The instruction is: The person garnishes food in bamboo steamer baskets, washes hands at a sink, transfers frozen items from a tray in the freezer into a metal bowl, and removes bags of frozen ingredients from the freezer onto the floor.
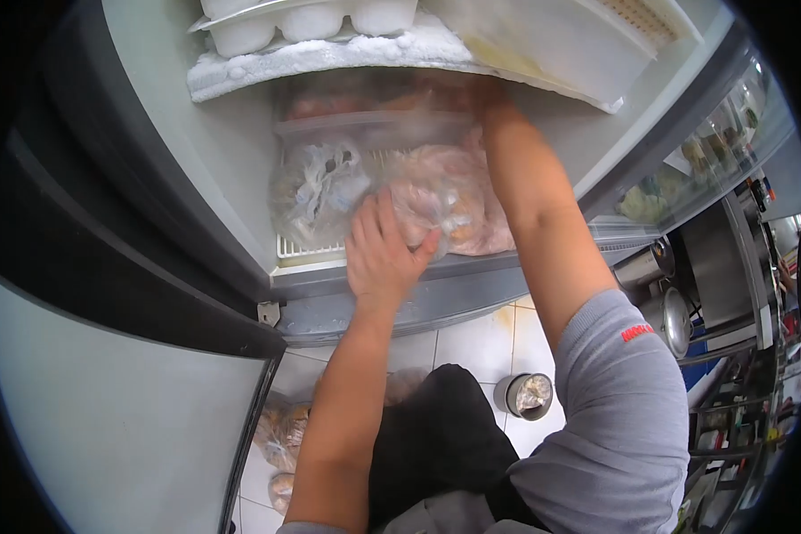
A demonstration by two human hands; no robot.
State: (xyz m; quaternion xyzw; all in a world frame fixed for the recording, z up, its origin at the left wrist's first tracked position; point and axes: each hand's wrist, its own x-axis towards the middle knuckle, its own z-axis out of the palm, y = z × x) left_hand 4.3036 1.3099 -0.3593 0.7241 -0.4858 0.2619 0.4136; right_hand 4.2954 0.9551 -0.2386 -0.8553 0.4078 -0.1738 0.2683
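Inside the open freezer, my left hand [383,249] lies with fingers apart against a clear bag of pale pink meat [445,191]. A knotted whitish plastic bag [320,191] sits just left of that hand, on a white wire rack [307,247]. Farther back, a zip-top bag [374,129] lies across the compartment with reddish contents behind it. My right arm reaches in at the right, under the frosted shelf. My right hand [485,93] is mostly hidden at the back, and its fingers cannot be made out.
Above, a frost-covered shelf [329,67] holds a white tray with rounded cups [311,20]. The freezer door [116,409] stands open at the left. On the tiled floor are bagged items [283,436] and a metal container [525,396]. Pots and racks stand at the right.
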